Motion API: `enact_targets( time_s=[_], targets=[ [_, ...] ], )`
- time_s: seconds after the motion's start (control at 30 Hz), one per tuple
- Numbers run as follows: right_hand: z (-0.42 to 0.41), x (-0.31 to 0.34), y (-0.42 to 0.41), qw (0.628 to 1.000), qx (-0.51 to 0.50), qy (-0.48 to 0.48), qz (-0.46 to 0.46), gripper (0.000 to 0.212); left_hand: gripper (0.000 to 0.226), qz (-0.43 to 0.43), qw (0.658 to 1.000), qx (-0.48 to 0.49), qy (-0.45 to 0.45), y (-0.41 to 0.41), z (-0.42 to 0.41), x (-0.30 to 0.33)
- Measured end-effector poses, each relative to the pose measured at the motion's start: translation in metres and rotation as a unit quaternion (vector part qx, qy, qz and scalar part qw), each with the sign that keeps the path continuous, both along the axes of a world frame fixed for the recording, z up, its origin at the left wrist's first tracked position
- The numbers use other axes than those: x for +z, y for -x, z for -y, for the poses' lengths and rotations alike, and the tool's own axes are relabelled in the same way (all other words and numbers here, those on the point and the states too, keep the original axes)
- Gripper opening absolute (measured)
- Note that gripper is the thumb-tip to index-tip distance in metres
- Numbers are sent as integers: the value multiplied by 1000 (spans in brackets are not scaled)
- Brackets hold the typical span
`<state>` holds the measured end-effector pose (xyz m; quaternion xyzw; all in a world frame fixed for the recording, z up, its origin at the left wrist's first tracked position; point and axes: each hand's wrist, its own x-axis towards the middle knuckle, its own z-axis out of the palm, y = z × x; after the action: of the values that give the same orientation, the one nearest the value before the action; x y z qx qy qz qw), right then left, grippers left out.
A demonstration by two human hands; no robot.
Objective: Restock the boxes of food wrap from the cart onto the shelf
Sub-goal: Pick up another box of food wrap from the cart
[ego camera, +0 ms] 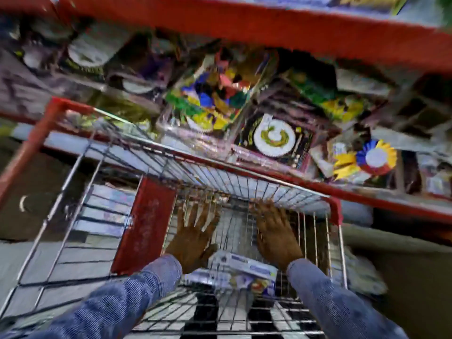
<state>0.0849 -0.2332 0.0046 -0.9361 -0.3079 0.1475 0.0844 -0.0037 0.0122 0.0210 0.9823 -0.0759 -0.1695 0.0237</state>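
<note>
Both my arms, in blue sleeves, reach down into a wire shopping cart (239,172) with red corners. My left hand (193,238) and my right hand (275,236) are spread flat with fingers apart, one on each side of the white and blue boxes of food wrap (241,271) lying in the cart's basket. The left thumb is close to the top box's left end. Neither hand holds anything. The picture is blurred by motion. The red-edged shelf (367,194) runs just beyond the cart.
The shelf holds plastic-wrapped party goods: coloured packs (210,99), a round white plate pack (274,138) and a blue and yellow rosette (375,157). A higher red shelf (269,23) spans the top. A red panel (144,226) stands in the cart. Checkered floor (208,311) lies below.
</note>
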Motion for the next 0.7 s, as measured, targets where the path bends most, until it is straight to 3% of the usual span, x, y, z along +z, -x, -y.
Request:
enact_targets(
  time_s=[0.13, 0.27, 0.4, 0.53, 0.7],
  targets=[
    [-1, -88, 28, 987, 23, 71, -142, 75, 73, -83, 993, -81, -25, 25, -7, -61],
    [-18, -129, 43, 953, 58, 179, -238, 78, 63, -116, 971, -202, -56, 33, -6, -92],
    [-33, -154, 44, 938, 102, 211, -255, 77, 44, -110, 957, -266, -24, 42, -1, -125],
    [-37, -158, 36, 950, 112, 176, -234, 60, 22, -159, 941, -299, 24, 47, 15, -146],
    [-34, -135, 11, 974, 100, 118, -166, 54, 44, -221, 949, -221, 32, 47, 42, -172]
  ],
)
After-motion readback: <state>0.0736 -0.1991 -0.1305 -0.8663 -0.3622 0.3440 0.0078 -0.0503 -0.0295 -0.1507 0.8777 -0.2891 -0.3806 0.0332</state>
